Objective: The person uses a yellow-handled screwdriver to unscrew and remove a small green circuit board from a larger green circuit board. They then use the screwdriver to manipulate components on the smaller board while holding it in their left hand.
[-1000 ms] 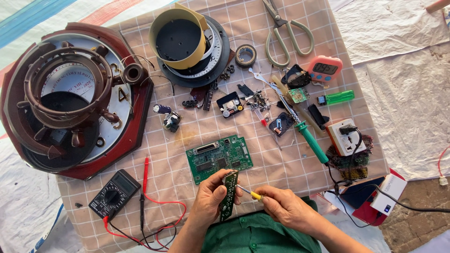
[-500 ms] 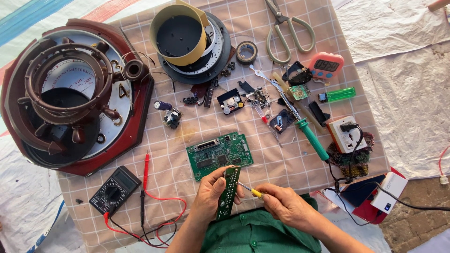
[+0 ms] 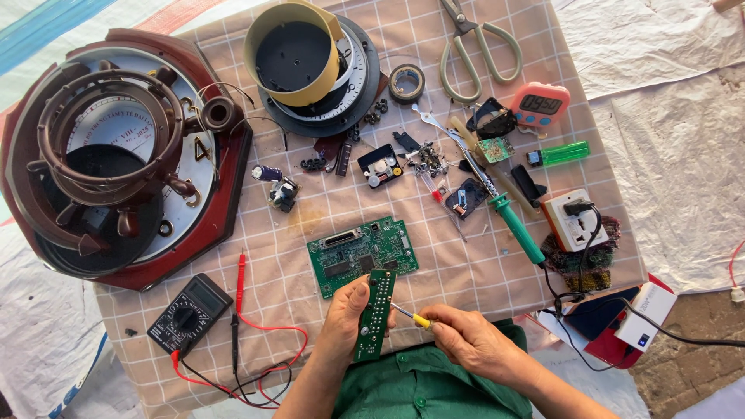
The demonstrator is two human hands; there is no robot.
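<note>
While the big clock case fills the left of the checked cloth and the yellow ring on its dial plate sits up top, work happens at the near edge. Left hand is clenched around a narrow green board strip, held upright just below the larger circuit board; right hand pinches a small yellow-handled screwdriver, tip touching the strip's right side. Best handling, I'd judge: keep the strip braced, tip square, light pressure so it doesn't skid. Open room is thin: meter and red leads left, soldering iron and socket box right, small loose parts beyond. Cloth edge lies right under the wrists.
</note>
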